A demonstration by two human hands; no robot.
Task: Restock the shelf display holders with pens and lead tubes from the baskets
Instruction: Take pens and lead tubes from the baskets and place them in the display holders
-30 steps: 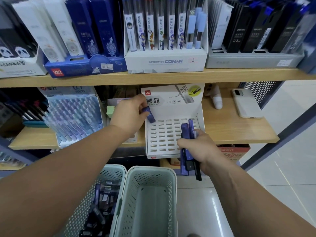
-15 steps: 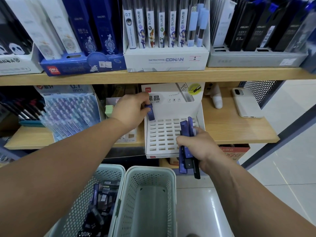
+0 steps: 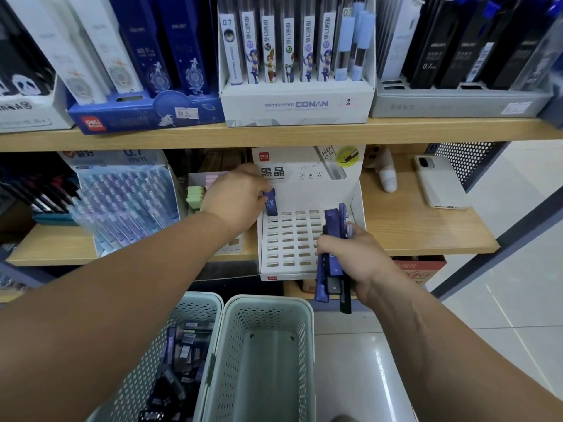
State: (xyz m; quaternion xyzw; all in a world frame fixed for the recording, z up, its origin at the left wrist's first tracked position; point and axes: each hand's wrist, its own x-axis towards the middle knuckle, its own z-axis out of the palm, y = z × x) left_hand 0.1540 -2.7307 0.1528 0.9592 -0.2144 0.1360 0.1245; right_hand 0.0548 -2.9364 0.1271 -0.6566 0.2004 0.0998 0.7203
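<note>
A white slotted display holder point(image 3: 292, 239) stands on the lower wooden shelf, its slots bare. My left hand point(image 3: 234, 199) grips one purple lead tube point(image 3: 270, 203) upright at the holder's top-left corner, its lower end at the back row of slots. My right hand point(image 3: 350, 254) hovers over the holder's right side, closed around a bundle of purple and black lead tubes point(image 3: 332, 260). Below, the left pale green basket point(image 3: 195, 312) holds several more lead tubes point(image 3: 179, 360). The right basket point(image 3: 268, 306) has nothing in it.
A full holder of purple pens point(image 3: 128, 202) sits to the left of the slotted holder. A white phone point(image 3: 438, 181) and a small white object point(image 3: 387, 175) lie on the shelf to the right. The upper shelf point(image 3: 280, 134) carries stocked boxes. Tiled floor lies at right.
My left hand has carried the single purple tube slightly right and down to the holder's top-left slots. My right hand with the bundle has barely shifted.
</note>
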